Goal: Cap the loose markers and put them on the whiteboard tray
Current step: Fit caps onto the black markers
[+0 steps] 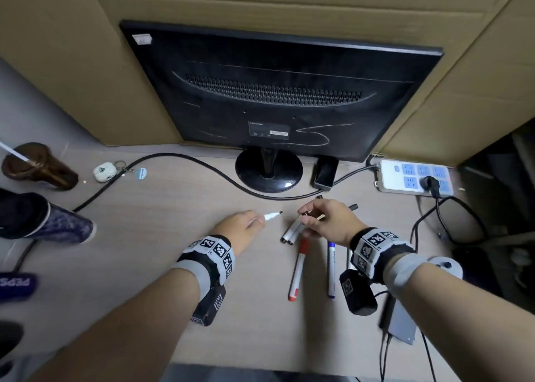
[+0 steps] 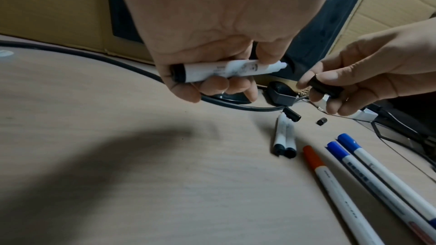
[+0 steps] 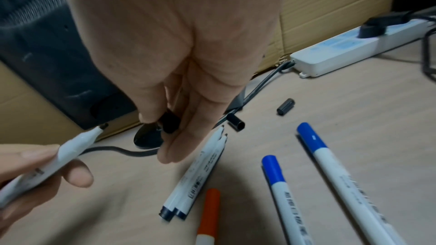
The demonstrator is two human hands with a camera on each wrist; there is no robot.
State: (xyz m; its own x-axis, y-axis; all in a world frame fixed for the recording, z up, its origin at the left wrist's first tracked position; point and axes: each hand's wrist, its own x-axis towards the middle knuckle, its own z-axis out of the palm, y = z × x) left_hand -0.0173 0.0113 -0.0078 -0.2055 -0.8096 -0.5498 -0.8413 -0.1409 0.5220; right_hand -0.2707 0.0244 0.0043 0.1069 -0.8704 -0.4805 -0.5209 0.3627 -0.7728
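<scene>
My left hand (image 1: 246, 222) grips an uncapped white marker (image 1: 272, 215) with a black tip, which points right toward my right hand (image 1: 321, 219). That hand pinches a black cap (image 2: 324, 86) between thumb and fingers, a short gap from the tip. The same marker (image 2: 221, 70) lies across my left fingers in the left wrist view. Two more uncapped black markers (image 3: 200, 170) lie side by side on the desk below the right hand. Two loose black caps (image 3: 235, 123) (image 3: 285, 106) rest near their tips. A capped red marker (image 1: 298, 268) and two capped blue markers (image 3: 278, 183) (image 3: 330, 167) lie nearer me.
A black monitor (image 1: 278, 92) on a round stand (image 1: 269, 173) sits behind the hands, its cable (image 1: 179, 157) curving across the wooden desk (image 1: 144, 251). A white power strip (image 1: 414, 177) lies at the right, a phone (image 1: 401, 323) near the front right. Cups and keys stand at the left.
</scene>
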